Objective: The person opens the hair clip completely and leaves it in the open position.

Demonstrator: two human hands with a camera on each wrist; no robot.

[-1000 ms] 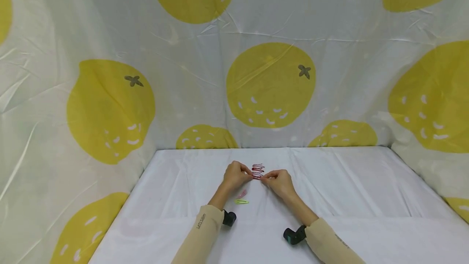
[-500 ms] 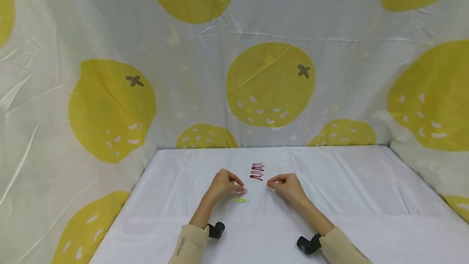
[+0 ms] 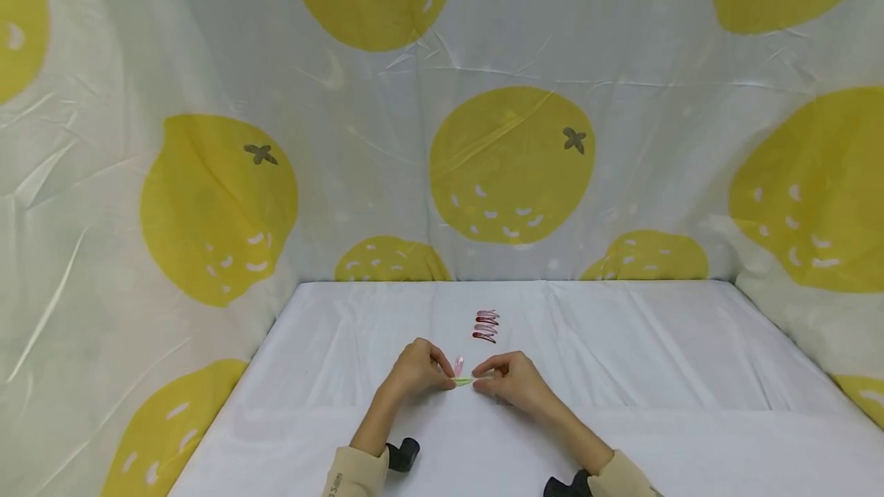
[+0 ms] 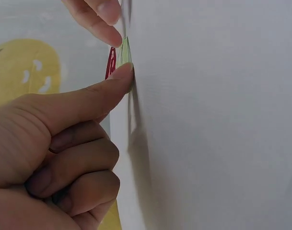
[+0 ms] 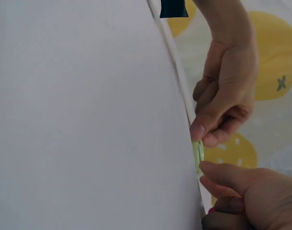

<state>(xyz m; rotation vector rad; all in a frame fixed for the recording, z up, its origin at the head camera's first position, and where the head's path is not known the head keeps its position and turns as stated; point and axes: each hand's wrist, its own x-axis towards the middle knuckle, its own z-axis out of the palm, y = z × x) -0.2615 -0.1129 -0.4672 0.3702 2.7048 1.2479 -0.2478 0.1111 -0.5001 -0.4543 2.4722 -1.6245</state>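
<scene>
A white cloth printed with big yellow fruit (image 3: 345, 159) hangs behind and beside me, and the white surface (image 3: 621, 351) in front of it is faintly creased.

Beyond my fingers, four hair clips lie in a short line running away from me, each crosswise, one just beyond the next. The nearest is a red clip (image 3: 483, 337), and pink and red alternate from there. I'd count that line as the part already arranged: the spacing looks even and the clips lie much the same way.

Two pieces sit outside it, nearer me. The green clip (image 3: 462, 382) is between my hands, its one end pinched by the thumb and forefinger of my left hand (image 3: 417, 368); whether it rests on the surface or is slightly raised, I can't tell. My right hand (image 3: 518, 383) is at its other end, thumb and forefinger parted, with no grip on it that I can see; a light touch is possible. The pink clip (image 3: 459, 366) is just beyond the green one, pointing away from me, and neither hand holds it.

So I'd judge the four as settled, with the green one being handled and the loose pink one not yet lined up with them.
</scene>
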